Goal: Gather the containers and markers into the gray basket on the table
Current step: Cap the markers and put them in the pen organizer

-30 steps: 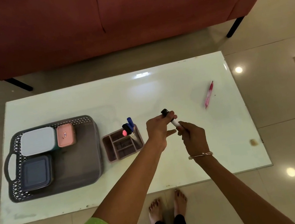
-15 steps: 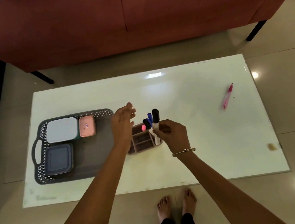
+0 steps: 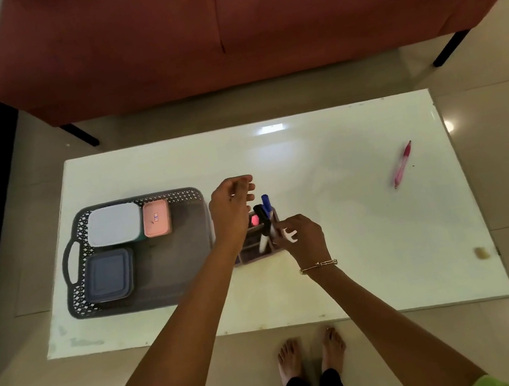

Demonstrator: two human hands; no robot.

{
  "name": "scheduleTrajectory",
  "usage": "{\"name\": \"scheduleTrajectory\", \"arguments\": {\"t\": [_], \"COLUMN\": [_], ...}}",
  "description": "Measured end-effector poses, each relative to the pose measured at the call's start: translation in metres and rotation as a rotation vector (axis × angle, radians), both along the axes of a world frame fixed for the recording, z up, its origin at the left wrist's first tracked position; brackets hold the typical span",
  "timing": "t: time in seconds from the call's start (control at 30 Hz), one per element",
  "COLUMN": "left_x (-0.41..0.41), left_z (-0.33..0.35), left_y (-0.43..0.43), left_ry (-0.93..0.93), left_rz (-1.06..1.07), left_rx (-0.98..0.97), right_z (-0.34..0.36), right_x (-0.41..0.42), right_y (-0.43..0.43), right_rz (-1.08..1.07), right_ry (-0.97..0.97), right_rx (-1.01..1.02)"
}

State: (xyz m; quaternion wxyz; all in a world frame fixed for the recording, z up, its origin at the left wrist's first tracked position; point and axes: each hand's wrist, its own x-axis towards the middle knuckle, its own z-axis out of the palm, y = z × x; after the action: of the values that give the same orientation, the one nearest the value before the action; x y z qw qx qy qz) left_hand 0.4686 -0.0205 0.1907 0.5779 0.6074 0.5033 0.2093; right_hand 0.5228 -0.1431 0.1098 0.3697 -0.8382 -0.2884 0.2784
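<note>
Step in hand, as judged: seating the black-capped marker (image 3: 261, 217) in the pink organizer (image 3: 252, 251) just right of the gray basket (image 3: 175, 273), with the right hand (image 3: 304, 238) at its barrel (grip indeterminate) and the left hand (image 3: 230, 207) relaxed and empty; the next move calls for lifting the organizer left into the basket.

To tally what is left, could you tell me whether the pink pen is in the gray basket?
Out. The pink pen lies on the white table, far right of the gray basket.
</note>
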Motion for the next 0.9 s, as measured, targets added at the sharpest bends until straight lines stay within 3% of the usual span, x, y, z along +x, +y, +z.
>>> {"name": "scheduleTrajectory", "arguments": {"t": [0.1,0.23,0.37,0.57,0.9], "left_x": [0.027,0.067,0.108,0.150,0.159], "left_z": [-0.003,-0.017,-0.038,-0.082,-0.082], "left_y": [-0.009,-0.030,-0.055,-0.076,-0.055], "left_ry": [-0.001,0.018,0.021,0.074,0.055], "left_rz": [-0.052,-0.132,-0.184,-0.251,-0.214], "left_rx": [-0.027,-0.035,-0.042,-0.095,-0.139], "right_z": [0.008,0.011,-0.003,-0.054,-0.084], "right_x": [0.040,0.119,0.194,0.269,0.277], "right_y": [-0.022,-0.051,-0.072,-0.077,-0.067], "right_rz": [-0.152,-0.301,-0.425,-0.710,-0.581], "right_ry": [0.027,-0.059,-0.103,0.031,-0.056], "right_rx": [0.084,0.051,-0.078,-0.319,-0.522]}}
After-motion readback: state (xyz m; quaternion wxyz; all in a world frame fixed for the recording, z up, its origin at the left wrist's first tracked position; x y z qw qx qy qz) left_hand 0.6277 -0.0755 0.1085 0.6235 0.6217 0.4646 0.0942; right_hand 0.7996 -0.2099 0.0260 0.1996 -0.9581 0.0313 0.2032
